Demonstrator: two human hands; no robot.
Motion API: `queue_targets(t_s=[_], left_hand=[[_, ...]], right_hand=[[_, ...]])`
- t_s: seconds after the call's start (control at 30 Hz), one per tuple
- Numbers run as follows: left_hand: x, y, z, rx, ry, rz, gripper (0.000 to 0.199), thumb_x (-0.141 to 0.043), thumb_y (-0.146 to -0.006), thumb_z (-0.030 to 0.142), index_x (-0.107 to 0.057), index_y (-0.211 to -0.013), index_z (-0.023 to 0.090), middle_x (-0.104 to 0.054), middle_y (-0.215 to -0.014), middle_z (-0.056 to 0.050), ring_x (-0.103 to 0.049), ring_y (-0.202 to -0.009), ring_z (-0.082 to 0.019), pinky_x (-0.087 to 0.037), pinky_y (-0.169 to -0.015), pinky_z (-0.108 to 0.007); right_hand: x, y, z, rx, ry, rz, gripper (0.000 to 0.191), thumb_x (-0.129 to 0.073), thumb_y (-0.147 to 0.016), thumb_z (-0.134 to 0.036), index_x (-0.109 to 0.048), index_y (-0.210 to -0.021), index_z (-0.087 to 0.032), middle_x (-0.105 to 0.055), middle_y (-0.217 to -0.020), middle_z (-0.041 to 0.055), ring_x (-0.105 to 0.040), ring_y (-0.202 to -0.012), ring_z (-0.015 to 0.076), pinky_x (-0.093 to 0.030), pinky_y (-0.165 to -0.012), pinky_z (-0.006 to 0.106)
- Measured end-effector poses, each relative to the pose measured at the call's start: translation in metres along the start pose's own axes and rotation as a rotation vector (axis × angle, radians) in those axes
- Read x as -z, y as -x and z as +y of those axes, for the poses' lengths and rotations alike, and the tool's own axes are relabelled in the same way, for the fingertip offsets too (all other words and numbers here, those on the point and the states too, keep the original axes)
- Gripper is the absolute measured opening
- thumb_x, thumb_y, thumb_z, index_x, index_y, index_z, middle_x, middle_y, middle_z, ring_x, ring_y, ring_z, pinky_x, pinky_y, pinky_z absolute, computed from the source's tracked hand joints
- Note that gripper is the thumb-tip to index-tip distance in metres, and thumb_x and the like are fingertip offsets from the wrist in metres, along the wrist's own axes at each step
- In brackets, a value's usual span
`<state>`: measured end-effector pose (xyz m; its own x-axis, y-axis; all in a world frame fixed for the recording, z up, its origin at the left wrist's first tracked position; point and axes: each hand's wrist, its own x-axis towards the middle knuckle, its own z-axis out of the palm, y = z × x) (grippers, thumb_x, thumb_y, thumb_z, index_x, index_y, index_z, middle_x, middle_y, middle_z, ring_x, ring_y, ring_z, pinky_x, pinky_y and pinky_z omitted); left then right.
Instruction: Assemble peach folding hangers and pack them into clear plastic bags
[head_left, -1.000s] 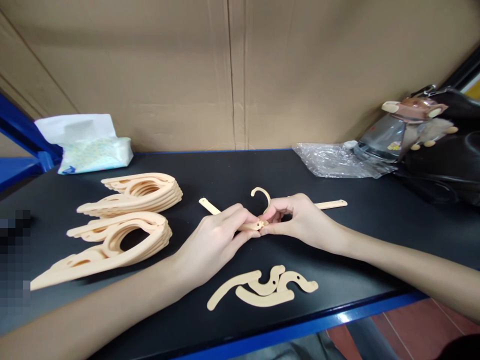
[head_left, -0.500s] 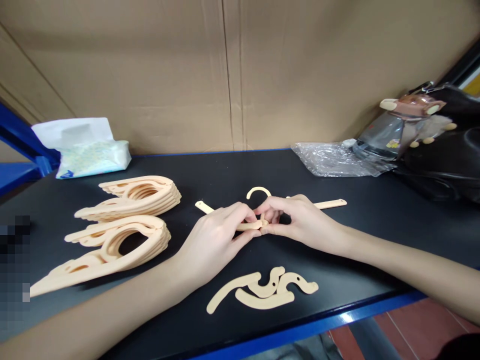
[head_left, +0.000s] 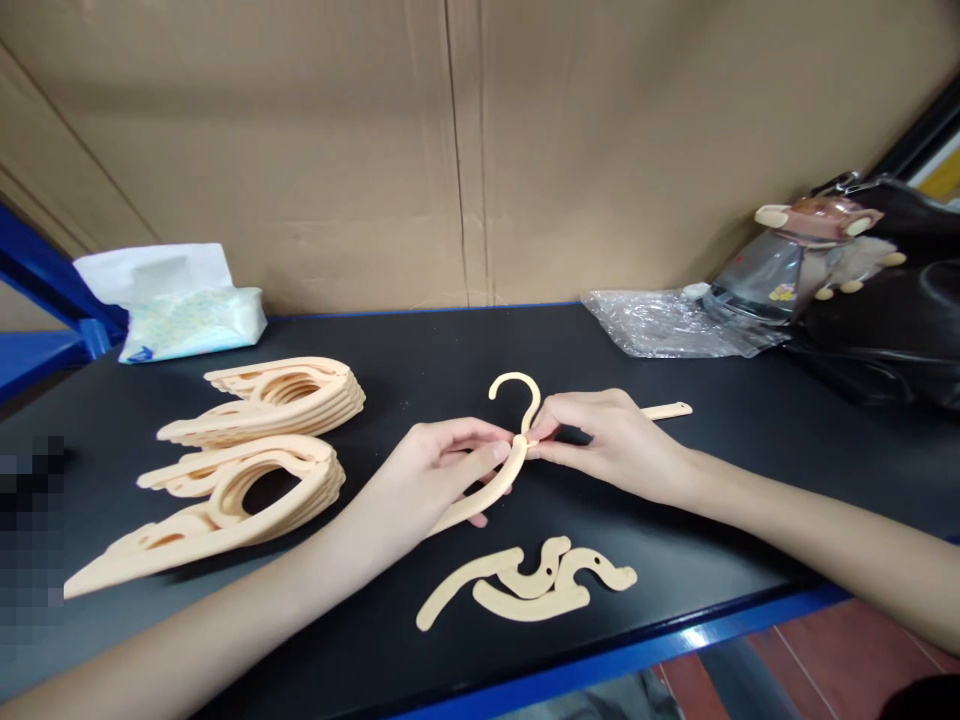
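A beige folding clothes hanger (head_left: pixel 486 497) is between my hands above the black table, its curved hook (head_left: pixel 534 392) pointing up and away. My left hand (head_left: pixel 442 465) grips the left arm of the hanger, which angles down toward me. With thumb and fingertips, my right hand (head_left: pixel 600 430) pinches the joint below the hook. The end of the other arm (head_left: pixel 670 411) sticks out beyond my right hand; its middle is hidden. Just in front of my hands lie several loose curved beige pieces (head_left: pixel 531 603), two of them with a small dark hole.
Two stacks of folded beige hangers, a rear one (head_left: pixel 349 392) and a nearer one (head_left: pixel 330 478), stand at the left. Behind them is a tissue pack (head_left: pixel 196 322). A crumpled clear bag (head_left: pixel 645 325), a bottle (head_left: pixel 765 275) and a black bag (head_left: pixel 892 330) occupy the back right.
The left arm of the hanger has swung down toward me, with my left hand moving along it. More of the hook shows now. My right hand stays at the joint.
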<state>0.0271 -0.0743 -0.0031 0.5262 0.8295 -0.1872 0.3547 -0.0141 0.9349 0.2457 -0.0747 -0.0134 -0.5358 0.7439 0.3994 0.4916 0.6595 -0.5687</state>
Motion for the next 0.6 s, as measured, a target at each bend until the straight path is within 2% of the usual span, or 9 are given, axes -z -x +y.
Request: queue_targets(t_s=[0.1, 0.2, 0.27, 0.33, 0.47, 0.6], left_hand=[[0.002, -0.005, 0.001, 0.093, 0.151, -0.068, 0.040, -0.065, -0.082, 0.040, -0.066, -0.113, 0.015, -0.073, -0.095, -0.008, -0.072, -0.082, -0.022, -0.062, -0.059, -0.029], [0.003, -0.007, 0.001, 0.126, 0.226, -0.066, 0.036, -0.070, -0.078, 0.036, -0.067, -0.106, 0.014, -0.070, -0.089, -0.006, -0.070, -0.077, -0.019, -0.060, -0.056, -0.025], [0.003, -0.006, 0.001, 0.134, 0.253, -0.052, 0.032, -0.071, -0.078, 0.034, -0.068, -0.102, 0.014, -0.068, -0.086, -0.005, -0.068, -0.075, -0.018, -0.059, -0.053, -0.024], [0.003, -0.005, 0.002, 0.138, 0.270, -0.032, 0.028, -0.072, -0.077, 0.033, -0.067, -0.098, 0.015, -0.066, -0.084, -0.004, -0.067, -0.073, -0.017, -0.060, -0.053, -0.025], [0.003, -0.003, 0.003, 0.142, 0.290, 0.002, 0.020, -0.071, -0.077, 0.032, -0.064, -0.085, 0.016, -0.061, -0.079, -0.001, -0.064, -0.069, -0.015, -0.060, -0.053, -0.026], [0.003, -0.004, 0.003, 0.137, 0.309, 0.017, 0.019, -0.070, -0.076, 0.032, -0.059, -0.078, 0.017, -0.058, -0.075, 0.001, -0.061, -0.064, -0.013, -0.059, -0.049, -0.024]], right_hand=[[-0.002, 0.000, -0.001, 0.083, 0.024, -0.036, 0.012, -0.062, -0.094, -0.028, -0.065, -0.086, -0.020, -0.071, -0.085, 0.0014, -0.067, -0.077, 0.0137, -0.051, -0.069, 0.025], [0.006, -0.003, 0.002, 0.107, 0.067, -0.059, 0.013, -0.063, -0.093, -0.033, -0.067, -0.093, -0.021, -0.071, -0.087, 0.0020, -0.066, -0.080, 0.0143, -0.050, -0.072, 0.026], [0.020, -0.005, 0.007, 0.054, 0.150, -0.006, 0.017, -0.063, -0.093, -0.037, -0.067, -0.095, -0.021, -0.071, -0.085, 0.0019, -0.066, -0.078, 0.0145, -0.049, -0.072, 0.026], [0.037, -0.007, 0.012, -0.038, 0.326, 0.026, 0.019, -0.062, -0.092, -0.039, -0.067, -0.091, -0.020, -0.070, -0.085, 0.0027, -0.065, -0.077, 0.0162, -0.047, -0.070, 0.028], [0.064, -0.006, 0.022, -0.234, 0.685, -0.135, 0.027, -0.064, -0.087, -0.048, -0.067, -0.084, -0.021, -0.069, -0.087, 0.0036, -0.062, -0.074, 0.0194, -0.041, -0.064, 0.032], [0.068, -0.001, 0.023, -0.277, 0.664, -0.255, 0.037, -0.062, -0.084, -0.058, -0.067, -0.083, -0.022, -0.067, -0.089, 0.0029, -0.060, -0.070, 0.0171, -0.038, -0.060, 0.030]])
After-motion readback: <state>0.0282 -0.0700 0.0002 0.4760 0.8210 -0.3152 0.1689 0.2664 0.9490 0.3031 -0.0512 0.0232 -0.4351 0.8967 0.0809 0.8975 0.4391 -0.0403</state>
